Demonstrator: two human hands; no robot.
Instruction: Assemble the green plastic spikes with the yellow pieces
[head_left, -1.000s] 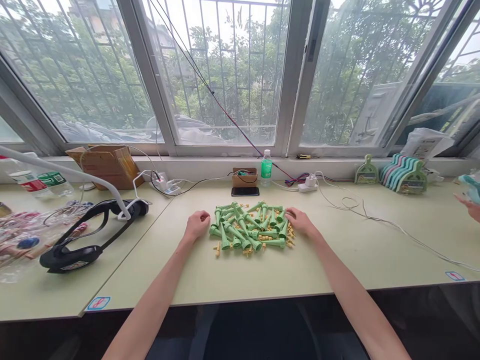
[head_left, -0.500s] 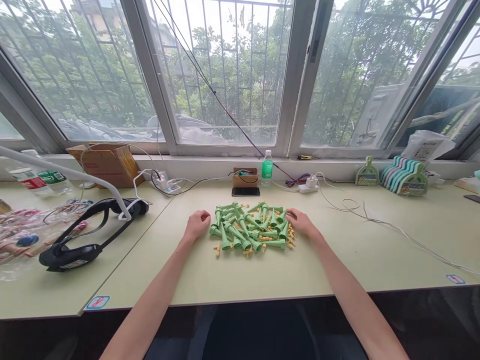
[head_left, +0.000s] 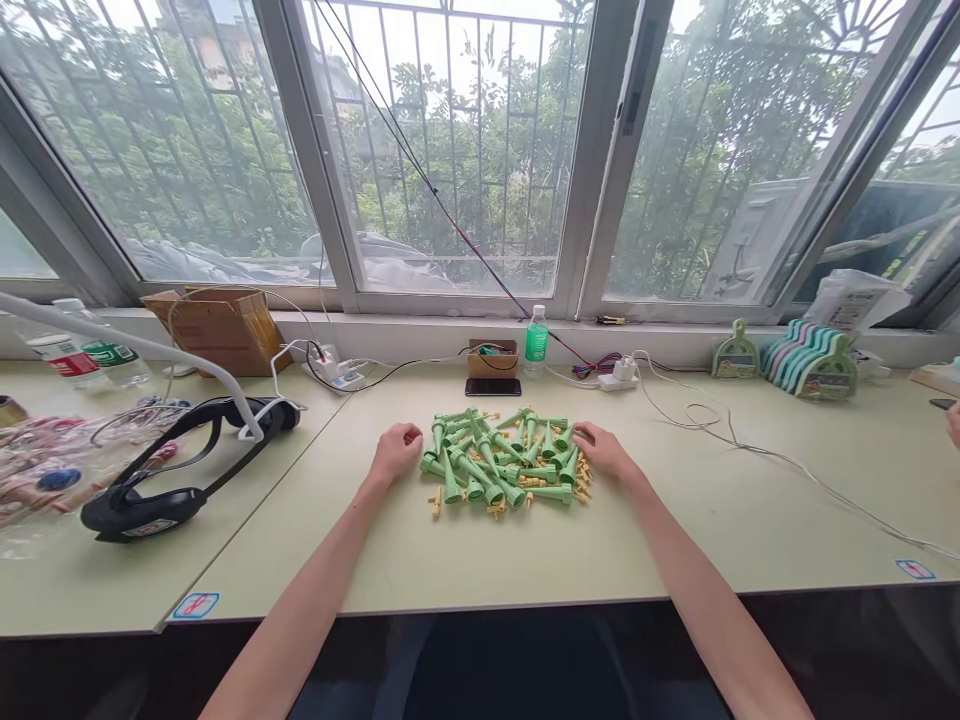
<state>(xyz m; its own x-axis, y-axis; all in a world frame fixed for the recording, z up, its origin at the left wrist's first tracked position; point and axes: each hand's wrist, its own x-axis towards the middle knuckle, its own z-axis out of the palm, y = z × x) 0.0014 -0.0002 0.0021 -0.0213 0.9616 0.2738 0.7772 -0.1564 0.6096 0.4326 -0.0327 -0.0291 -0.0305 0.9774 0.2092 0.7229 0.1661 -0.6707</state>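
Tabletop [head_left: 480, 565] bears green cones [head_left: 487, 457] between 2 hands [head_left: 395, 453] [head_left: 602, 450].

Daylight comes through the hazy window [head_left: 457, 180] behind the bottle [head_left: 536, 350], the sky [head_left: 399, 35] blown white. In front of the bottle, the table [head_left: 517, 570] is evenly bright, with faint shadows by the cones [head_left: 486, 452]. Wide-angle distortion tilts the frames [head_left: 304, 140] left and right of the bottle; fine detail is soft.
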